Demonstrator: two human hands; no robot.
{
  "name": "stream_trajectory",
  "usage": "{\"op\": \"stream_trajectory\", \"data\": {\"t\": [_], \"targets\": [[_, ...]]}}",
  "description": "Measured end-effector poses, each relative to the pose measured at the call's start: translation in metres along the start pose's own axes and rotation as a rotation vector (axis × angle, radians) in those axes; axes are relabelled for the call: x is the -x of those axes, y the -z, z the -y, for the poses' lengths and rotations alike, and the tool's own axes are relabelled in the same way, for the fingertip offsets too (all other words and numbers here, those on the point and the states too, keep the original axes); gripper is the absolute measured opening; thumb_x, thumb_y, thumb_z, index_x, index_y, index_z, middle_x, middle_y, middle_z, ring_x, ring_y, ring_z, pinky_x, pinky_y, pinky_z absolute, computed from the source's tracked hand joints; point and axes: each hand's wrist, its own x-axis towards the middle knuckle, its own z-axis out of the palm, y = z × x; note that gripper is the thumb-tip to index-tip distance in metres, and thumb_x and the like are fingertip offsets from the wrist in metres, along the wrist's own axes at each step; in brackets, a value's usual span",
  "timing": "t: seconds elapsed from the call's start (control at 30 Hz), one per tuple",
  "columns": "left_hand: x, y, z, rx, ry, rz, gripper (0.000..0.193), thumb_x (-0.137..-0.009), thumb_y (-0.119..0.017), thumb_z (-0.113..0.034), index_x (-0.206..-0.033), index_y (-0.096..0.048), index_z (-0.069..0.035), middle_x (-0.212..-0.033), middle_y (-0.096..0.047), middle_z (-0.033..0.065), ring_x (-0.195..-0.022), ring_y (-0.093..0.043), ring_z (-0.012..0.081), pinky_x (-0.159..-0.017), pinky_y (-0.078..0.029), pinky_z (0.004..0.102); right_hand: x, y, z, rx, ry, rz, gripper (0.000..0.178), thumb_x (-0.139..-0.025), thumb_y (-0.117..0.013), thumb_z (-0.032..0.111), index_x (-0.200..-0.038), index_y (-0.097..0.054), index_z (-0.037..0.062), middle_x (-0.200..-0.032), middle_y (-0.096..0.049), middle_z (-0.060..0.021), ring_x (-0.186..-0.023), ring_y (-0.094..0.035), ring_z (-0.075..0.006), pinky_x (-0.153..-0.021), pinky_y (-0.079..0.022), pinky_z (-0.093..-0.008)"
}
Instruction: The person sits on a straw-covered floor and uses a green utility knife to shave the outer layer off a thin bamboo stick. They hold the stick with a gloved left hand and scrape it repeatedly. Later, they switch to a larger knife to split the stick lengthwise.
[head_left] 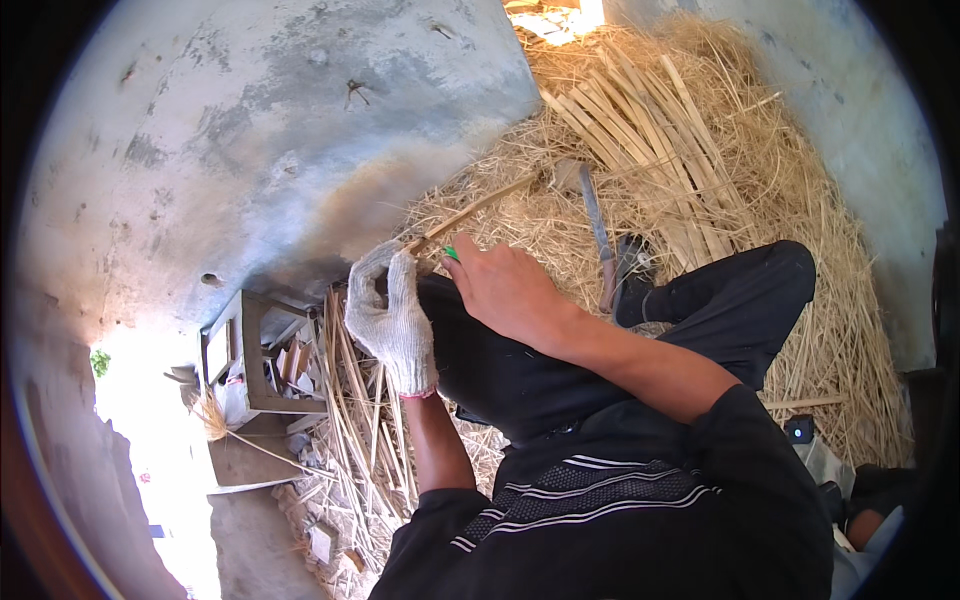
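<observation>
My left hand [388,315], in a white knitted glove, pinches one end of a narrow bamboo strip [485,203] between thumb and fingers. From there the strip slants up and to the right, over the shavings. Bare and closed, my right hand [508,285] is just right of the glove, gripping a small tool with a green handle [451,253]. Most of that tool is hidden in the fist; its working end lies close to the strip by the glove. Both hands are above my leg in dark trousers [480,370].
A long knife [594,215] with a wooden handle lies near my shoe [632,285]. Beyond it, split bamboo slats [650,140] rest on heaped shavings [800,220]. At left stand a wooden stool frame [265,385] and loose strips [355,400]. A plastered wall [270,130] rises ahead.
</observation>
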Motion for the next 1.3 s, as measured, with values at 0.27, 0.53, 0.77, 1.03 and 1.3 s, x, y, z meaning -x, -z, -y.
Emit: {"op": "stream_trajectory", "data": {"t": [0.27,0.53,0.77,1.03,1.3], "targets": [[-0.008,-0.018,-0.022,-0.152,-0.182,0.089,0.008,-0.087,-0.068,0.004,-0.094,-0.068,0.0,-0.093,-0.069,0.009,-0.08,-0.064,0.0133,-0.072,-0.052,0.0255,-0.021,-0.04,-0.117,0.268,-0.067,0.077,0.02,-0.098,-0.054,0.021,-0.101,-0.053,0.0004,-0.062,-0.063,-0.02,-0.06,-0.067,-0.04,-0.053,-0.055,-0.0472],[-0.012,-0.033,-0.016,0.065,-0.141,0.125,0.011,-0.086,-0.069,0.003,-0.095,-0.068,-0.001,-0.087,-0.069,0.0083,-0.075,-0.062,0.0129,-0.067,-0.048,0.0251,-0.046,-0.011,-0.138,-0.489,-0.438,0.327,0.026,-0.101,-0.05,0.029,-0.1,-0.052,0.0034,-0.066,-0.055,-0.0089,-0.05,-0.052,-0.0218,-0.043,-0.043,-0.0366],[-0.006,-0.036,-0.022,0.07,0.01,0.098,0.014,-0.085,-0.068,0.006,-0.099,-0.068,0.002,-0.097,-0.069,0.0109,-0.086,-0.064,0.0165,-0.08,-0.052,0.0294,-0.025,0.005,-0.115,-0.399,-0.156,0.187,0.03,-0.105,-0.043,0.031,-0.104,-0.051,0.0014,-0.054,-0.046,-0.007,-0.043,-0.045,-0.0216,-0.045,-0.038,-0.0383],[-0.007,-0.04,-0.034,-0.125,-0.035,0.057,0.008,-0.089,-0.065,0.006,-0.097,-0.067,0.005,-0.1,-0.069,0.0127,-0.078,-0.067,0.0154,-0.076,-0.056,0.0283,-0.012,0.047,-0.017,-0.404,0.001,0.038,0.02,-0.1,-0.052,0.017,-0.104,-0.05,-0.0023,-0.054,-0.055,-0.0229,-0.052,-0.061,-0.0425,-0.047,-0.046,-0.0485],[-0.007,-0.054,-0.05,-0.046,0.049,-0.018,0.015,-0.082,-0.071,0.007,-0.097,-0.07,0.003,-0.086,-0.068,0.0073,-0.077,-0.063,0.0117,-0.068,-0.05,0.0233,-0.021,0.028,-0.057,-0.054,-0.121,0.026,0.016,-0.095,-0.057,0.012,-0.101,-0.051,-0.0016,-0.055,-0.057,-0.0221,-0.05,-0.061,-0.042,-0.047,-0.048,-0.0499]]}}
